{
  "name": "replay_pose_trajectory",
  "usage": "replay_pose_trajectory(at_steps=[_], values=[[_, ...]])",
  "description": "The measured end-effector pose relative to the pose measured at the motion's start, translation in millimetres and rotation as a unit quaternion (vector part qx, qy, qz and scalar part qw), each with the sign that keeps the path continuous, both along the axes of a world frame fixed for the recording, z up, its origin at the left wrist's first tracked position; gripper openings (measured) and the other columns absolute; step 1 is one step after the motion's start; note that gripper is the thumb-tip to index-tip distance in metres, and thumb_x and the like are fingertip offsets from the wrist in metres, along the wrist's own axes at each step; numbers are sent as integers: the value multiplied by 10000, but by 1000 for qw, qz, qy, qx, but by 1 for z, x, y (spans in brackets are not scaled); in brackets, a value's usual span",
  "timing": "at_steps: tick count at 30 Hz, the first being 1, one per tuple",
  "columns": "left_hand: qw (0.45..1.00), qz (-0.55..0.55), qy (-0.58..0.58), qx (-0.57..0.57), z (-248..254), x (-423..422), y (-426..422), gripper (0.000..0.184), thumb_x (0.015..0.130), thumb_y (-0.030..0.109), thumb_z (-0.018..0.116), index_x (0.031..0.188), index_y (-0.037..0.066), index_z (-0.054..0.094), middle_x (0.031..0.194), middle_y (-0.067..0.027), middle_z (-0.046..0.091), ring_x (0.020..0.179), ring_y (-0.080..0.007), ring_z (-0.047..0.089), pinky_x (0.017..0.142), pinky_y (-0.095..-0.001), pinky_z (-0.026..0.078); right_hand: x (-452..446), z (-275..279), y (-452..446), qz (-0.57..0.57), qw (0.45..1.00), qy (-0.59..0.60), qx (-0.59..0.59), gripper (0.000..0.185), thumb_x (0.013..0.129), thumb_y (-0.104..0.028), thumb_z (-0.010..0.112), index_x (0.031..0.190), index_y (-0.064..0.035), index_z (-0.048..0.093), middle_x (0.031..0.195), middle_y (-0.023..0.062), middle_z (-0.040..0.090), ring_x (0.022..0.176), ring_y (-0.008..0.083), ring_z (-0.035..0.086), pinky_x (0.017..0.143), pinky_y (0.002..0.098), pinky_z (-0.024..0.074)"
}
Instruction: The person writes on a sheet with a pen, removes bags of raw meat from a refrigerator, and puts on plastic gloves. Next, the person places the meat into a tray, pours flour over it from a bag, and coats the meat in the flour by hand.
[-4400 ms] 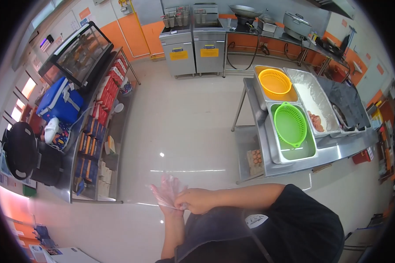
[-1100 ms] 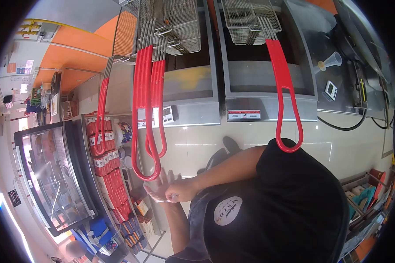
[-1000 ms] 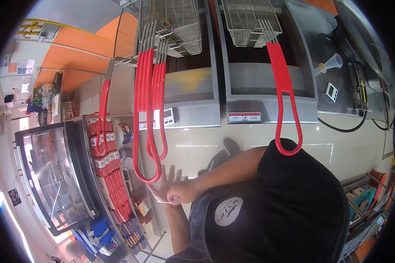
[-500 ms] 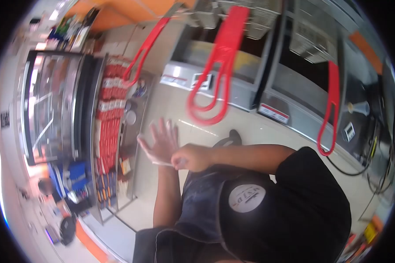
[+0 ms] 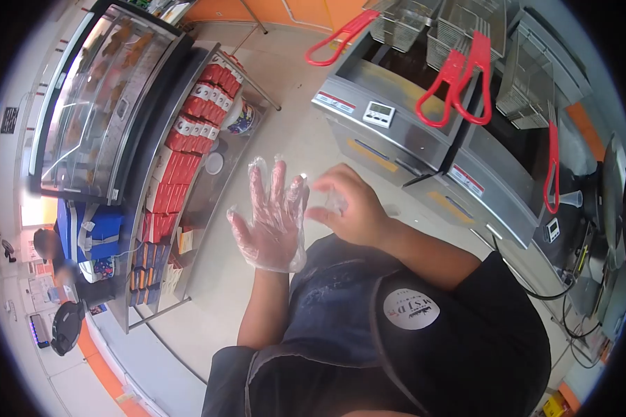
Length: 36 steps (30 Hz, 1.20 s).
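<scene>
My left hand (image 5: 275, 226) is raised in front of my apron (image 5: 320, 313), palm towards me and fingers spread. It wears a loose, wrinkled clear plastic glove (image 5: 279, 258) whose cuff ends at the wrist; slack film shows at the fingertips. Close by on its right is my bare right hand (image 5: 362, 212), with thumb and forefinger curved apart beside the gloved little finger. Within that curl shows a small crumpled piece of clear plastic (image 5: 337, 201); the hand's other fingers are mostly hidden.
Ahead on the right stand fryers (image 5: 396, 149) with red-handled baskets (image 5: 480, 76) and a timer (image 5: 379, 114). On the left, a rack (image 5: 139, 229) holds stacked red boxes (image 5: 181, 167) beneath a glass display case (image 5: 94, 104). Tiled floor (image 5: 292, 104) lies between them.
My right hand has come off the left wrist and moved up beside the gloved fingers. The left hand has risen slightly, and my view has turned, showing more of the fryers' fronts.
</scene>
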<state>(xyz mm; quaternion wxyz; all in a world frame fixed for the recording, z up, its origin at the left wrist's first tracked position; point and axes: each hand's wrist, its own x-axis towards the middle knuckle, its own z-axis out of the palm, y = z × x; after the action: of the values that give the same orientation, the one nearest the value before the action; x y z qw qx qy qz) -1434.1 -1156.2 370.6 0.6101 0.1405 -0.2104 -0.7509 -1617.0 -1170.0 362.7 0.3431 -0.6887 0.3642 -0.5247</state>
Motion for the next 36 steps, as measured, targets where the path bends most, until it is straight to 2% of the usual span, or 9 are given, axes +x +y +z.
replay_pose_trajectory(at_steps=[3, 6, 10, 14, 18, 24, 30, 33, 36], values=[[999, 43, -23, 3, 4, 20, 15, 833, 935, 660, 458, 1592, 237, 169, 1638, -119, 163, 1468, -356, 248, 1209, -497, 179, 27, 23, 23, 153, 985, 68, -44, 447, 772, -298, 824, 1111, -85, 624, 1006, 88, 608, 905, 281, 654, 733, 385, 538], [996, 54, -58, 36, 1, 46, 23, 816, 948, 669, 410, 1586, 215, 183, 1633, -132, 171, 1471, -337, 241, 1201, -525, 175, 71, 14, 46, 165, 975, 146, -23, 450, 775, -333, 814, 1116, -107, 627, 1000, 79, 615, 887, 280, 662, 699, 402, 540], [993, 43, -61, 88, -8, 81, 28, 789, 968, 651, 383, 1563, 150, 247, 1590, -166, 269, 1409, -344, 355, 1145, -543, 310, 97, 5, 26, 162, 985, 30, -43, 326, 825, -288, 789, 1030, -71, 659, 1004, 97, 633, 901, 247, 655, 720, 335, 538], [993, 48, -40, 96, -6, 105, 44, 779, 974, 645, 375, 1564, 155, 239, 1555, -175, 324, 1347, -346, 435, 1106, -511, 385, 110, 5, 11, 24, 986, 14, 165, 315, 859, -164, 759, 1129, -38, 659, 1016, 93, 659, 939, 178, 626, 806, 287, 495], [998, -12, 2, 55, -12, 131, 52, 761, 983, 635, 366, 1561, 154, 246, 1543, -183, 347, 1357, -348, 439, 1113, -528, 374, 125, 13, 12, 130, 971, 55, 195, 178, 855, -102, 736, 1021, -41, 718, 928, 83, 679, 891, 165, 647, 775, 285, 502], [998, -4, 5, 68, 0, 138, 63, 738, 992, 618, 373, 1541, 128, 310, 1519, -196, 394, 1376, -346, 425, 1112, -533, 359, 143, 9, 14, 26, 992, 66, 107, 88, 809, 9, 675, 892, -17, 690, 872, 115, 677, 816, 257, 667, 734, 329, 515], [992, 14, -102, 69, -10, 143, 67, 730, 998, 602, 349, 1527, 99, 345, 1514, -217, 390, 1365, -349, 426, 1104, -562, 365, 159, -2, 21, -63, 988, 30, 138, 82, 817, 7, 684, 894, -11, 662, 872, 117, 677, 833, 272, 658, 759, 352, 507], [996, 26, -41, 74, -3, 141, 70, 742, 991, 607, 360, 1528, 97, 343, 1506, -203, 406, 1362, -353, 417, 1140, -545, 313, 158, 0, 23, -36, 993, 37, 102, 120, 821, -48, 722, 916, -15, 656, 846, 98, 657, 825, 273, 654, 755, 346, 508], [998, 35, -9, 47, -5, 142, 72, 718, 984, 625, 374, 1524, 152, 369, 1545, -138, 372, 1379, -334, 379, 1143, -514, 272, 163, 14, 38, -90, 994, 17, -61, 166, 829, -159, 756, 902, -52, 652, 844, 70, 627, 789, 249, 652, 703, 340, 515]])
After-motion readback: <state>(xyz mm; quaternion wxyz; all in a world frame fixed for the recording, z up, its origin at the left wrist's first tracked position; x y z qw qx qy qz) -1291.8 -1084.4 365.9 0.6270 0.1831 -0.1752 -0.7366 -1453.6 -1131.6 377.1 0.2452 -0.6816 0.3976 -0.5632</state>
